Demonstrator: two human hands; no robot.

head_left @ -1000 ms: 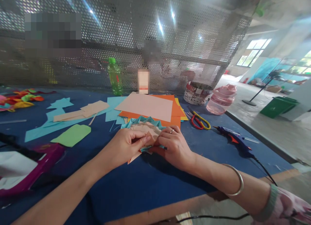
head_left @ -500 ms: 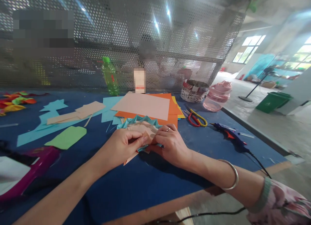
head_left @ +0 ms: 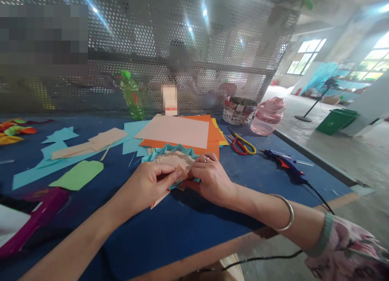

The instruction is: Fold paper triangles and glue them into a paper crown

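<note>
The pleated paper piece [head_left: 173, 161] lies at the near middle of the worktop [head_left: 170, 240], between the left hand [head_left: 152, 184] and right hand [head_left: 211, 177]. Directly behind it: a stack of card sheets [head_left: 179, 133]. Farther back, a plastic bottle [head_left: 131, 101] stands left of the stack; a woven paper basket [head_left: 238, 111] stands behind its right corner, with a plastic jar [head_left: 267, 119] just beside it. To the stack's right lie scissors [head_left: 241, 146], then a hot glue gun [head_left: 284, 165]. Paper offcuts [head_left: 82, 145] lie left of the stack. A perforated metal screen [head_left: 182, 30] rises behind the worktop. A waste bin [head_left: 336, 121] sits on the floor, far right.
</note>
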